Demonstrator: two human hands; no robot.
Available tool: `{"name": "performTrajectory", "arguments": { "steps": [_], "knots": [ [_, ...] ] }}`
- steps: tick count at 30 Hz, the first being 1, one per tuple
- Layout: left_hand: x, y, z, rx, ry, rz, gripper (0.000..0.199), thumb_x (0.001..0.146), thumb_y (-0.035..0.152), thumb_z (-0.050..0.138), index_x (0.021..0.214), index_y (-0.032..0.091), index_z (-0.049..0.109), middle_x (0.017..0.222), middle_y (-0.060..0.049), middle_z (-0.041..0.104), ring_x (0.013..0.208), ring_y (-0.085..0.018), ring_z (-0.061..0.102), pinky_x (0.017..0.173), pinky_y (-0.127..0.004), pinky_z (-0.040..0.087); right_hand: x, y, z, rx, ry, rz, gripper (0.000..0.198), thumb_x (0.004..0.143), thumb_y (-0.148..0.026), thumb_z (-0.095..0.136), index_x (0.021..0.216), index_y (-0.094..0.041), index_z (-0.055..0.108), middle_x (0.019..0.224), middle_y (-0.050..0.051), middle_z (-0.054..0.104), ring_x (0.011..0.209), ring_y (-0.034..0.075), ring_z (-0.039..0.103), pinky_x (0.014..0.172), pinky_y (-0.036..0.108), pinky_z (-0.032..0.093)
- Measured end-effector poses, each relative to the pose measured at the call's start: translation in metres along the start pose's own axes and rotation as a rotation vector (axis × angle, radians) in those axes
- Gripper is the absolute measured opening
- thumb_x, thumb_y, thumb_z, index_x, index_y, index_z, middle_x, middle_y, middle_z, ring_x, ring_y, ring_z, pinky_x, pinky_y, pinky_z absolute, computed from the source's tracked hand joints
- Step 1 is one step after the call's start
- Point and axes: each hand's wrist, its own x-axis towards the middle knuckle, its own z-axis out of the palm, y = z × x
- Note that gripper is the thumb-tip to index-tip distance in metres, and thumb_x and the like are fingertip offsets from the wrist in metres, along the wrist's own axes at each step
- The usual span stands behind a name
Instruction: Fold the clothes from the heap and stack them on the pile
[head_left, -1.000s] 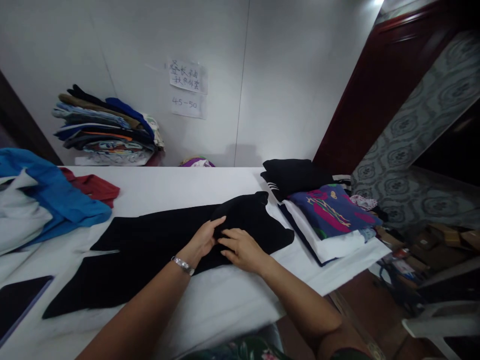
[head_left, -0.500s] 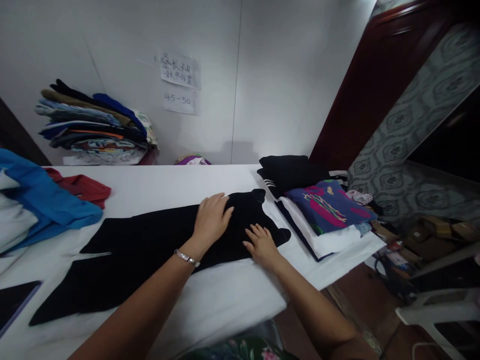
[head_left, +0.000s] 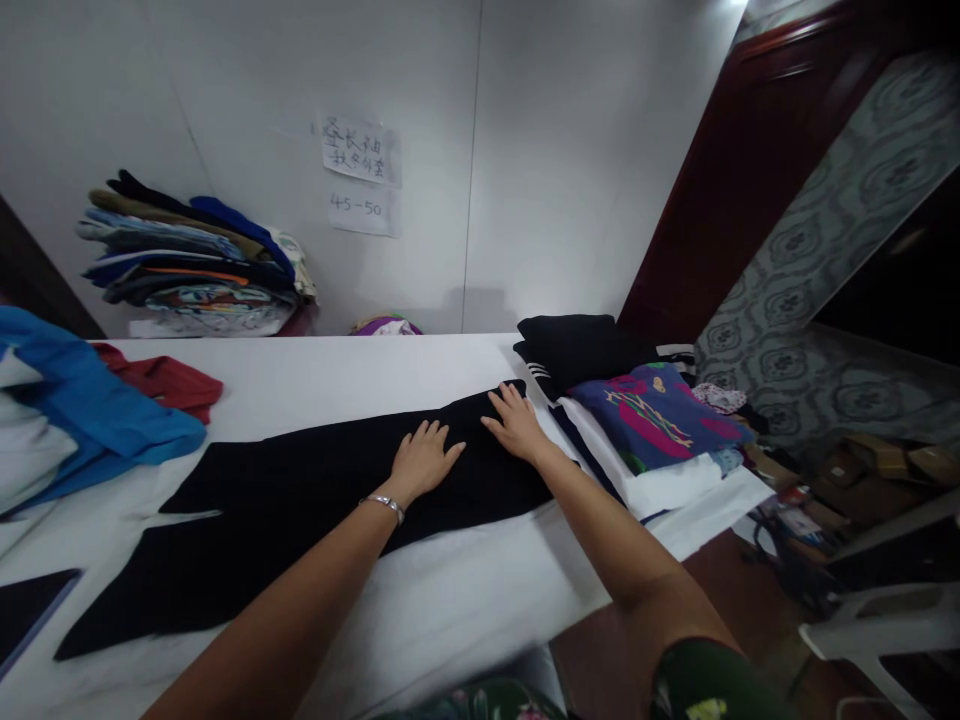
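Note:
A long black garment (head_left: 300, 480) lies spread flat across the white-covered table, with a short split at its left end. Whether it is trousers or a dress, I cannot tell. My left hand (head_left: 426, 458) rests palm down on its middle, fingers spread, a silver bracelet at the wrist. Near the garment's right end, my right hand (head_left: 517, 422) also lies flat, fingertips at the far edge. My right forearm covers part of the near right corner.
Right of the garment sit folded clothes: a black stack (head_left: 574, 350) and a purple patterned piece (head_left: 660, 415) over white cloth. Blue (head_left: 112, 420) and red (head_left: 169, 380) clothes lie left, near a dark tablet-like object (head_left: 30, 605). A clothes pile (head_left: 195, 250) stands behind; a white stool (head_left: 885, 625) stands right.
My right hand has slid from the near right part of the garment to its far right corner. My left hand has shifted slightly towards me. The garment's right end lies flatter.

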Motion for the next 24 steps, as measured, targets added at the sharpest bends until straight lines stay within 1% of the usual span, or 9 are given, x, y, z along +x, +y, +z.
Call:
{"name": "performTrajectory", "arguments": {
  "steps": [3,5,7,11,16,18,20,22,24],
  "knots": [
    [-0.004,0.0,-0.001,-0.016,0.012,0.002,0.058,0.092,0.051,0.04,0.137,0.017,0.051,0.15,-0.018,0.04,0.144,-0.033,0.025,0.114,-0.053,0.02,0.024,0.024,0.014,-0.042,-0.112,0.159,0.065,0.095,-0.049,0.043,0.15,-0.02,0.027,0.161,0.012,0.016,0.149,0.026,0.009,0.117,0.053,0.013],
    [-0.006,-0.002,-0.001,-0.03,0.015,-0.001,0.055,0.092,0.05,0.04,0.137,0.019,0.051,0.151,-0.015,0.04,0.145,-0.031,0.025,0.115,-0.051,0.02,0.028,0.042,0.027,-0.038,-0.184,0.275,0.069,0.095,-0.053,0.04,0.152,-0.019,0.023,0.161,0.012,0.017,0.149,0.026,0.011,0.116,0.053,0.015],
    [-0.007,-0.003,0.0,-0.043,0.015,-0.008,0.054,0.092,0.048,0.041,0.137,0.021,0.05,0.151,-0.014,0.04,0.145,-0.029,0.025,0.115,-0.05,0.019,0.027,0.057,0.039,-0.029,-0.209,0.333,0.072,0.095,-0.056,0.036,0.153,-0.018,0.018,0.161,0.012,0.015,0.149,0.026,0.011,0.115,0.054,0.017],
    [-0.009,-0.003,0.001,-0.066,0.04,-0.004,0.053,0.092,0.046,0.041,0.136,0.018,0.051,0.151,-0.015,0.041,0.144,-0.031,0.026,0.115,-0.051,0.018,0.027,0.068,0.044,-0.006,-0.217,0.337,0.073,0.094,-0.058,0.035,0.153,-0.019,0.016,0.162,0.011,0.013,0.149,0.025,0.008,0.116,0.052,0.016],
    [-0.01,-0.003,0.001,-0.07,0.038,-0.007,0.053,0.092,0.043,0.042,0.138,0.017,0.05,0.151,-0.015,0.04,0.144,-0.03,0.026,0.116,-0.049,0.017,0.028,0.057,0.024,-0.001,-0.251,0.345,0.07,0.093,-0.052,0.043,0.151,-0.016,0.026,0.16,0.014,0.018,0.148,0.026,0.015,0.116,0.047,0.019],
    [-0.009,-0.003,0.002,-0.068,0.036,-0.006,0.054,0.092,0.042,0.041,0.138,0.016,0.049,0.151,-0.015,0.04,0.144,-0.03,0.026,0.116,-0.049,0.017,0.018,0.047,0.022,-0.024,-0.184,0.297,0.069,0.094,-0.053,0.041,0.151,-0.018,0.025,0.161,0.012,0.013,0.149,0.027,0.009,0.116,0.05,0.014],
    [-0.009,-0.003,0.002,-0.07,0.038,0.001,0.055,0.092,0.042,0.04,0.138,0.014,0.049,0.151,-0.017,0.04,0.144,-0.031,0.026,0.116,-0.05,0.017,0.003,0.038,0.027,-0.049,-0.134,0.201,0.068,0.094,-0.055,0.037,0.151,-0.02,0.024,0.162,0.01,0.011,0.149,0.026,0.005,0.116,0.053,0.012],
    [-0.009,-0.003,0.003,-0.072,0.049,0.005,0.054,0.092,0.041,0.041,0.137,0.014,0.05,0.15,-0.016,0.041,0.144,-0.031,0.026,0.116,-0.05,0.017,-0.011,0.032,0.035,-0.067,-0.158,0.138,0.067,0.095,-0.056,0.035,0.151,-0.02,0.026,0.161,0.01,0.015,0.149,0.025,0.008,0.116,0.053,0.013],
    [-0.01,-0.003,0.003,-0.075,0.065,0.008,0.051,0.092,0.04,0.043,0.136,0.017,0.052,0.149,-0.014,0.043,0.144,-0.03,0.027,0.117,-0.048,0.018,-0.02,0.029,0.043,-0.082,-0.209,0.151,0.067,0.095,-0.057,0.034,0.15,-0.019,0.027,0.16,0.011,0.017,0.149,0.025,0.012,0.116,0.052,0.016]
  ]
}}
